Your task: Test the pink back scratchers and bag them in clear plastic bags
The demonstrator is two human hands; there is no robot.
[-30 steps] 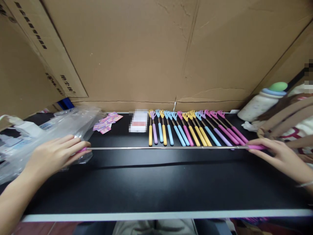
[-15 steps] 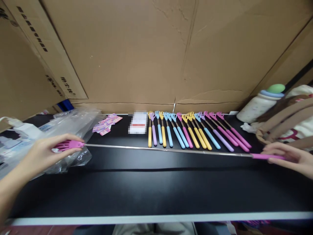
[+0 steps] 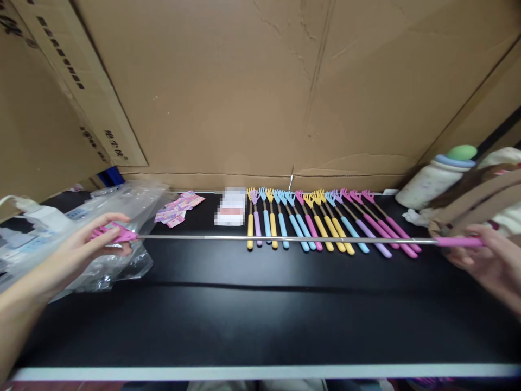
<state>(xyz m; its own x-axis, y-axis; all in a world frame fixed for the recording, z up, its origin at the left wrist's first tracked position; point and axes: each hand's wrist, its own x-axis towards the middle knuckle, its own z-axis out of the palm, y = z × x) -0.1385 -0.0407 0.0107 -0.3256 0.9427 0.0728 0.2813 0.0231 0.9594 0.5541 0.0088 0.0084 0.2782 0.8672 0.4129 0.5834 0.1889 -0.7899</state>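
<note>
A pink back scratcher [image 3: 285,239] with a long extended metal rod stretches level above the black table [image 3: 260,326]. My left hand [image 3: 100,239] grips its claw-shaped head, thumb on top. At the other end, my right hand [image 3: 484,260] is closed round the pink handle, slightly blurred. Behind the rod, several shortened back scratchers in yellow, purple, blue and pink lie in a row, among them a yellow one [image 3: 250,228] at the left end and a pink one [image 3: 399,231] at the right.
Clear plastic bags [image 3: 134,212] lie at the left, with small printed cards [image 3: 179,209] beside them. A pixelated white item [image 3: 230,209] sits left of the row. Cardboard [image 3: 228,98] walls the back. A white bottle [image 3: 433,182] leans by a brown bag [image 3: 468,201] at the right.
The right end of the pink back scratcher has risen, so the rod now crosses in front of the row's handles. My right hand has turned and shifted slightly right.
</note>
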